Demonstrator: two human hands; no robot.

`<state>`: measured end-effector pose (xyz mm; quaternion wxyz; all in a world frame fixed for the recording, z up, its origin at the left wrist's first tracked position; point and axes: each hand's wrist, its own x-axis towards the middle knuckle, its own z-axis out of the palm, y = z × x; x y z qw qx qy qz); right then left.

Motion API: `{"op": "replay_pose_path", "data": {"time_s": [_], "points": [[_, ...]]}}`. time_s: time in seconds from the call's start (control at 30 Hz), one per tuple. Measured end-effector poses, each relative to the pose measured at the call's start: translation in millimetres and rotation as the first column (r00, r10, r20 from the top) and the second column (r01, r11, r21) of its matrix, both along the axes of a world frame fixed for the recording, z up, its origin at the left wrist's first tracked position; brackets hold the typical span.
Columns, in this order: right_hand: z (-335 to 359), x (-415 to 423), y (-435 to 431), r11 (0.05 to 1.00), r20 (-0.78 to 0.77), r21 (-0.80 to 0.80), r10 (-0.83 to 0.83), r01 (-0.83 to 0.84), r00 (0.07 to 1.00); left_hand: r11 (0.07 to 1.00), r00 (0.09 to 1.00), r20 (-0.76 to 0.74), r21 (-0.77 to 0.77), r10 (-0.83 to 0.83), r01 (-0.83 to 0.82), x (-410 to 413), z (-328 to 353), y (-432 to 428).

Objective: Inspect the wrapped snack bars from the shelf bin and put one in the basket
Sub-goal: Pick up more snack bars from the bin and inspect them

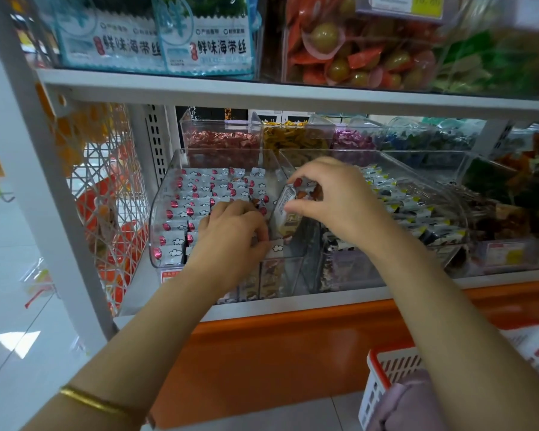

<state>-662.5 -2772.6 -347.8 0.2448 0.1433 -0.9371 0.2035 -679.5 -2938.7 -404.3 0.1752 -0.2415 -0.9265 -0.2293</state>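
Below packs (206, 42) at eleven o'clock reading 鲜味海带丝, the right hand (333, 197) pinched one snack bar (286, 201) over the clear bin (161, 213), the left hand (231, 234) curled among the cloud-printed bars (184, 213), its grip unclear, the basket (377, 365) at five o'clock.

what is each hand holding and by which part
Right hand pinches a wrapped snack bar near its top end. Left hand curls onto bars in the bin; hold unclear.
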Motion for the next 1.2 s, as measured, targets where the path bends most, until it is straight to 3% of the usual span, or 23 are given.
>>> {"op": "replay_pose_path", "data": {"time_s": [0.13,0.27,0.47,0.6,0.83,1.07,1.2], "points": [[-3,-7,-16,0.99,-0.034,0.136,-0.045,0.049,0.998,0.999,1.0,-0.011,-0.019,0.025,-0.026,2,2,-9],[-8,-11,-22,0.979,-0.122,0.163,-0.1,0.119,0.987,0.999,0.998,-0.048,-0.027,0.031,-0.032,4,1,-12],[-3,-3,-10,0.992,-0.144,-0.057,-0.123,0.116,0.982,1.0,0.998,-0.056,-0.019,-0.006,0.005,4,-1,-15],[11,8,-3,0.991,-0.125,-0.101,-0.1,0.088,0.987,1.0,0.997,-0.077,-0.005,-0.029,0.029,5,-1,-15],[5,2,-7,0.999,-0.018,0.001,-0.034,0.034,0.999,0.993,0.989,-0.093,-0.038,-0.118,0.115,3,-1,-14],[-12,-17,-14,0.994,-0.109,0.032,-0.097,0.101,0.989,0.992,0.992,0.001,0.01,-0.13,0.13,1,-3,-14],[-17,-19,-14,0.982,-0.101,0.142,-0.108,0.122,0.989,0.992,0.992,0.001,0.006,-0.123,0.123,2,-3,-13]]}}
